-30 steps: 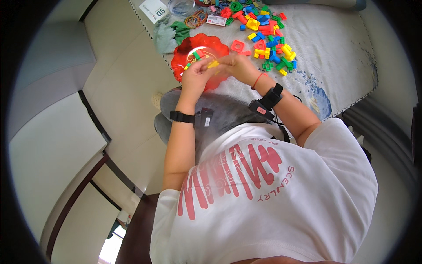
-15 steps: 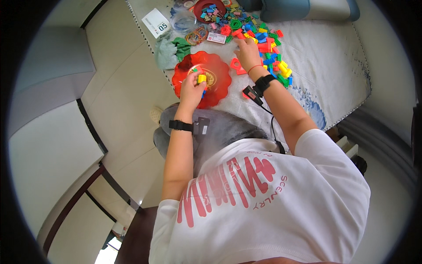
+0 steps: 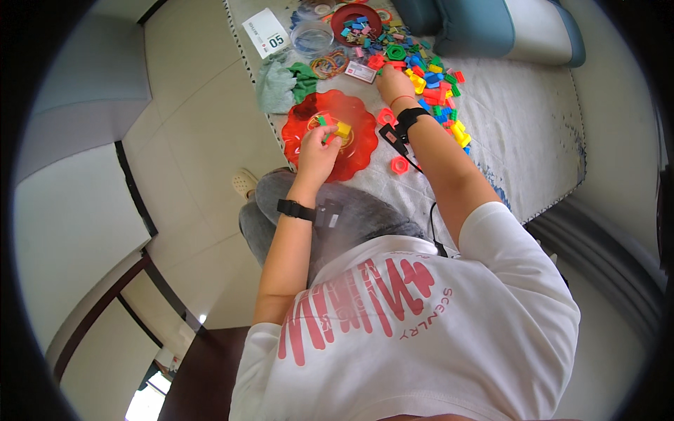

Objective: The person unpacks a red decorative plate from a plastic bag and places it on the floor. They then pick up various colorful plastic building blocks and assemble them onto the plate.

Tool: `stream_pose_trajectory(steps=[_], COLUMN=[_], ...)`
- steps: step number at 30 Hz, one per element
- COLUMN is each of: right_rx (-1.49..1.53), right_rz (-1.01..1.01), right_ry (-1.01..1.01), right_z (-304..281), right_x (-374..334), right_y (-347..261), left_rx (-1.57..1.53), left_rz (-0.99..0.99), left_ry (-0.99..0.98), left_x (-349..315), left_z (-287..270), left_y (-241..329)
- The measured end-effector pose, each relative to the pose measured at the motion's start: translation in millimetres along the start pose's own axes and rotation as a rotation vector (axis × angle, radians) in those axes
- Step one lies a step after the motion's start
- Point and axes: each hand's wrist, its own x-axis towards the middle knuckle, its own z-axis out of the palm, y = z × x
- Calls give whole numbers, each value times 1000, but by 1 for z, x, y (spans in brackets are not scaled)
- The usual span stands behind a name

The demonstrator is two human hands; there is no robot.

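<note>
My left hand [image 3: 317,153] is closed on a small cluster of joined plastic toy pieces. A yellow block [image 3: 342,130] sticks out to its right, with red and green parts above the fingers. It hovers over a red, scalloped, see-through plate [image 3: 293,160]. My right hand [image 3: 394,87] is at the near left side of a heap of plastic toy nuts and bolts [image 3: 439,93]. Its fingers are curled, and a bit of green shows by their tips; what they hold is mostly hidden. Two loose red hexagonal nuts, one [image 3: 399,165] nearer me, lie below that hand.
Beyond the plate are a green cloth [image 3: 303,82], rubber bands [image 3: 328,64], a clear bowl [image 3: 313,38], a small white box [image 3: 360,71] and a white card [image 3: 266,34]. A dark red dish [image 3: 377,19] holds small clips. A blue-grey cushion [image 3: 477,29] stands at the far right.
My right hand has drawn slightly left from the heap, its fingers curling. My left hand has turned, so the yellow block now points right and red and green parts show more.
</note>
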Motion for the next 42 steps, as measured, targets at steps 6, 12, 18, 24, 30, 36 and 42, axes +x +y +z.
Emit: stream_pose_trajectory(steps=[6,12,18,24,30,36,42], right_rx=[704,1178,1069,1547,1556,1490,1492], right_rz=[-82,-99,-51,112,69,41,35], right_ry=[-597,-1105,-929,-859,-725,-586,-545], right_z=[-50,-94,-70,-75,-77,-64,-69], right_x=[-48,-129,-143,-164,-179,-185,-190], right_y=[-1,-14,2,-8,-5,-3,-5], left_rx=[-5,-27,-164,-230,-345,-278,-204], left_rz=[39,179,-10,26,-137,-181,-167], left_ry=[-23,-171,-281,-130,-45,-119,-106], left_x=[3,2,-12,-16,-26,-30,-33], left_z=[-8,11,7,13,16,11,9], left_y=[20,21,46,49,56,63,68])
